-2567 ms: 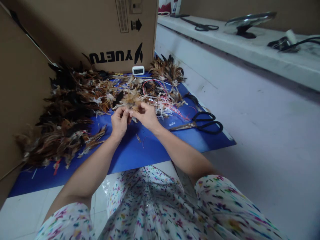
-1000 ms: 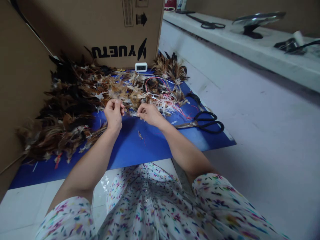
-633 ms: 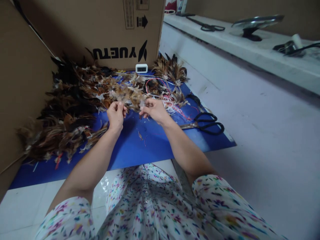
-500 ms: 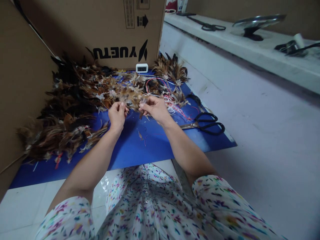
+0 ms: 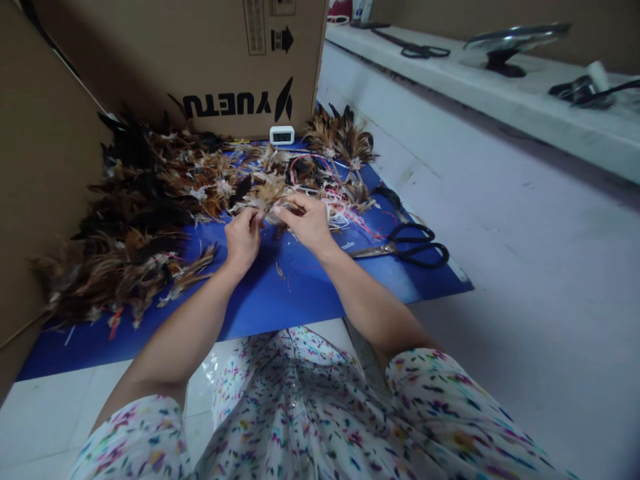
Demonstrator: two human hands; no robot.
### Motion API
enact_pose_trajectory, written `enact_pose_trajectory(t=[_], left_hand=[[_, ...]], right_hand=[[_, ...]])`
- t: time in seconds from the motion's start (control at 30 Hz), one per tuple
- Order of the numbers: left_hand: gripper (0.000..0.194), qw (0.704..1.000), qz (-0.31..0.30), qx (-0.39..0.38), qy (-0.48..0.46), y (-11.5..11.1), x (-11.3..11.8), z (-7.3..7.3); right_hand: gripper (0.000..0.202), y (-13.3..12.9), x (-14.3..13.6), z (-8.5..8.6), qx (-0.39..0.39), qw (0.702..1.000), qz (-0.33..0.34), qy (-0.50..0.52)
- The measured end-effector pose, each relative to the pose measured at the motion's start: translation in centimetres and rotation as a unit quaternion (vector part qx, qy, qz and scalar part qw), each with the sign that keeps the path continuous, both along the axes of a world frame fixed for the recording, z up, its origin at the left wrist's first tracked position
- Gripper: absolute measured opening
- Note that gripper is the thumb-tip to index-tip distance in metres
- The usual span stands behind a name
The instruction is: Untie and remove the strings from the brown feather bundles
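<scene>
My left hand (image 5: 243, 240) is closed in a pinch over the front of the feather heap, and a dark feather (image 5: 242, 189) rises just above its fingertips. Close beside it, my right hand (image 5: 309, 225) pinches a small bunch of tan and brown feathers (image 5: 271, 193). The fingertips of both hands nearly meet at the quills; the exact contact is too small to make out. Behind them spreads a heap of brown and black feather bunches (image 5: 205, 167). Pink and white strings (image 5: 345, 207) lie tangled right of my right hand.
Black-handled scissors (image 5: 417, 245) lie on the blue board (image 5: 295, 303) by my right forearm. A small white digital clock (image 5: 282, 135) stands before a large cardboard box (image 5: 225, 60). On the right, a white wall (image 5: 500, 220) carries a ledge with another pair of scissors (image 5: 420, 51).
My left hand has moved right and is now against the right hand's fingertips. A dark feather now shows above the left fingers. The right hand has shifted slightly left.
</scene>
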State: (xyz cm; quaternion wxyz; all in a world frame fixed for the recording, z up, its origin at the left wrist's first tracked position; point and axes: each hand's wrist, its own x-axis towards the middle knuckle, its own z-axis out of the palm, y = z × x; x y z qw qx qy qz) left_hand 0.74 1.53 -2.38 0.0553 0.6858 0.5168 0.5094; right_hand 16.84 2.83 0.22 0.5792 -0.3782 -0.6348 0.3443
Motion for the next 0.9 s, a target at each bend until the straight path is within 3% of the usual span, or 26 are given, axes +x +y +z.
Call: enact_pose_trajectory(t=[0.57, 0.9], left_hand=[[0.019, 0.998, 0.011, 0.032, 0.05, -0.1, 0.39, -0.38], [0.024, 0.996, 0.003, 0.052, 0.076, -0.19, 0.33, -0.38]], right_hand=[[0.004, 0.07, -0.3, -0.47, 0.031, 0.998, -0.027, -0.039], [0.008, 0.11, -0.63, -0.5, -0.002, 0.999, -0.029, -0.037]])
